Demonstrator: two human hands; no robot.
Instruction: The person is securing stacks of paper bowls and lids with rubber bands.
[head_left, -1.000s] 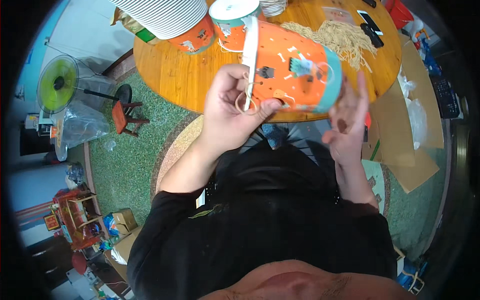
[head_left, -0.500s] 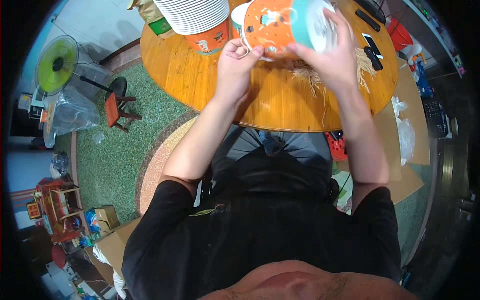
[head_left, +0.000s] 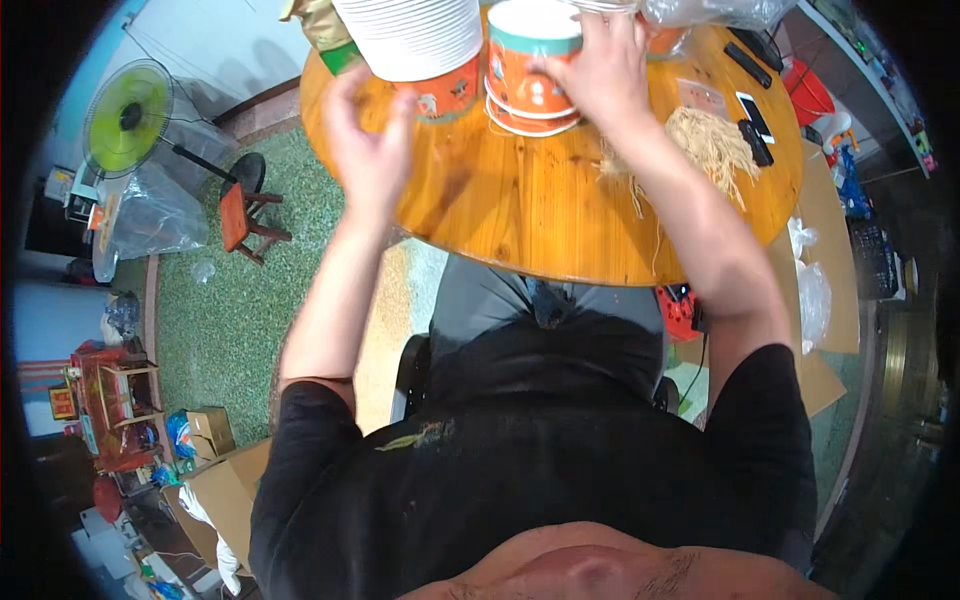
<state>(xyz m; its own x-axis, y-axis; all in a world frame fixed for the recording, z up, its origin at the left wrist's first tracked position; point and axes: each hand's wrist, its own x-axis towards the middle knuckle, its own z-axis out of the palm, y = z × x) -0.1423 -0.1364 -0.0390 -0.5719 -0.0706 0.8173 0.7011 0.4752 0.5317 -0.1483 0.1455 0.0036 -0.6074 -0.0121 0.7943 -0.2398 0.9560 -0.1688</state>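
Observation:
An orange paper bucket (head_left: 530,75) with a teal band and white base stands upside down at the far middle of the table, its white-rimmed mouth downward. My right hand (head_left: 605,78) is beside it, fingers stretched forward and thumb against or just in front of its right side. The fingertips reach a pale rim beyond, only partly visible. My left hand (head_left: 368,145) is raised over the left of the table, open with nothing in it. Just beyond it stands a tall stack of nested paper buckets (head_left: 415,35), white rims above an orange lower part.
Pale raffia strands (head_left: 715,140) lie at the right of the round wooden table (head_left: 480,215), near a phone (head_left: 755,118) and dark objects. Clear plastic (head_left: 720,10) is at the back right. A fan (head_left: 130,115) and a stool (head_left: 240,215) stand left.
The bucket, held tilted between both hands before, now rests upside down on the table. My left hand has let go and moved left; my right hand shifted slightly left and fell back from its base.

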